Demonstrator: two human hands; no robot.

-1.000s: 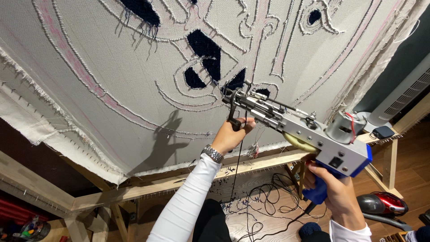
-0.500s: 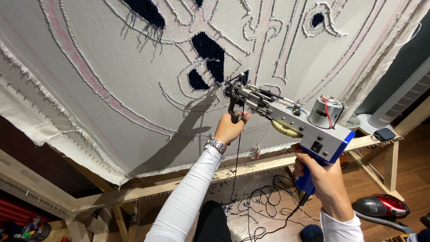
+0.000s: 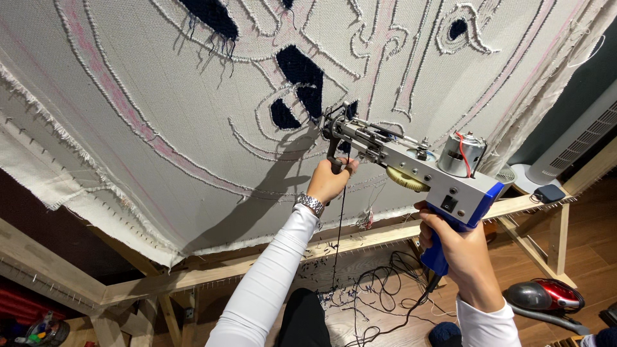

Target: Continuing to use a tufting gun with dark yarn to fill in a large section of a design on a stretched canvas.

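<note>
I hold a tufting gun (image 3: 418, 173) with a grey body, a small motor on top and a blue grip. My right hand (image 3: 459, 247) is closed around the blue grip at the back. My left hand (image 3: 329, 181), with a metal watch on the wrist, grips the black front handle under the gun's nose. The needle end touches the pale cloth (image 3: 160, 109) stretched on a wooden frame (image 3: 193, 277), beside a dark blue tufted patch (image 3: 302, 74). White outlines and pink drawn lines cover the cloth. A dark yarn strand (image 3: 337, 238) hangs down from the gun.
Black cable and yarn (image 3: 379, 299) lie tangled on the wooden floor under the frame. A red and black vacuum cleaner (image 3: 546, 297) sits at the lower right. A white ribbed appliance (image 3: 578, 138) stands at the right behind the frame.
Both hands and the gun have risen and shifted left along the cloth, bringing the needle end up beside the dark blue patch. The grips are unchanged.
</note>
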